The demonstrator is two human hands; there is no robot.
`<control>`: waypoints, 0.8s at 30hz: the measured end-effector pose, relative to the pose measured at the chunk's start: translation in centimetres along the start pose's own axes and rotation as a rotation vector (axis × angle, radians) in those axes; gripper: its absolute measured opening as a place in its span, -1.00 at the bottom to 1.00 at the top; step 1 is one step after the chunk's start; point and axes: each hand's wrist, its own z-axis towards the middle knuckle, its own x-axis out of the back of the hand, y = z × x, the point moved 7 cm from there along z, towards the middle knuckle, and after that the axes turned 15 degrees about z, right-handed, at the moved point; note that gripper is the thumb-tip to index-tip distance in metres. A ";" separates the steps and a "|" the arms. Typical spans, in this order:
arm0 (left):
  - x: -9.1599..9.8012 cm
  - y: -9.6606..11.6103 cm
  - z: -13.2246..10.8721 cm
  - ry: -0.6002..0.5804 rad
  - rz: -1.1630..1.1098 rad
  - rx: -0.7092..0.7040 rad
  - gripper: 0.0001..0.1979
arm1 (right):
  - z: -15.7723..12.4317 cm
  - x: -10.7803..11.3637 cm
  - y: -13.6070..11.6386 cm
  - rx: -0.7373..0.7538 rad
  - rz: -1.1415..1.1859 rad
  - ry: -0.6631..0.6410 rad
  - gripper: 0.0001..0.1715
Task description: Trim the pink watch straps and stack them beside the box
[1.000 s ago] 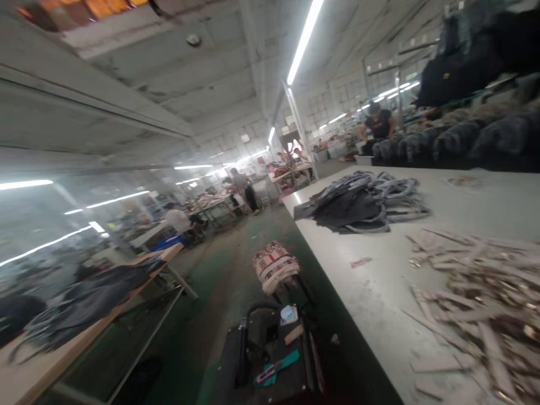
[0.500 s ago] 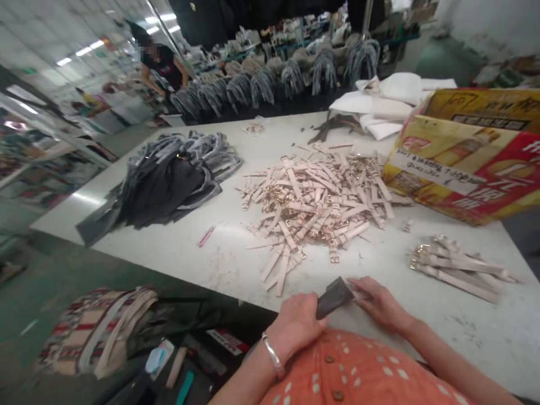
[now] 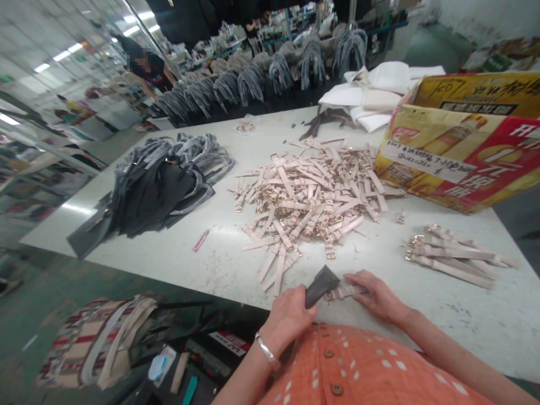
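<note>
My left hand [image 3: 291, 315], with a silver bracelet at the wrist, is closed round a dark grey flat piece [image 3: 321, 285] that sticks out toward the pile. My right hand [image 3: 377, 296] has its fingers on a pale pink buckled strap [image 3: 343, 291] at the table's near edge, just right of the dark piece. Beyond both hands lies a large heap of pale pink straps with gold buckles [image 3: 312, 191]. A smaller bundle of such straps [image 3: 455, 256] rests to the right of my right hand.
Dark bag pieces with grey edging [image 3: 156, 185] lie on the white table [image 3: 160, 253] at left, near a small pink tool [image 3: 201, 240]. A yellow and red carton [image 3: 455, 152] and white pieces [image 3: 375, 93] are at right. A person [image 3: 147, 70] stands behind.
The view has shifted slightly. My left hand has tilted the dark piece up and away from my right hand, and the buckled strap under my right fingers now shows.
</note>
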 end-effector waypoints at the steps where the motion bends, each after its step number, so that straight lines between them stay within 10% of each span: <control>1: -0.1 -0.3 -0.3 -0.011 0.001 -0.009 -0.65 | 0.0 0.0 0.1 0.004 -0.004 0.001 -0.53; 24: -3.1 -2.2 -1.4 -0.143 -0.103 0.018 -0.73 | 0.7 -1.0 -2.4 0.075 -0.098 0.024 -0.70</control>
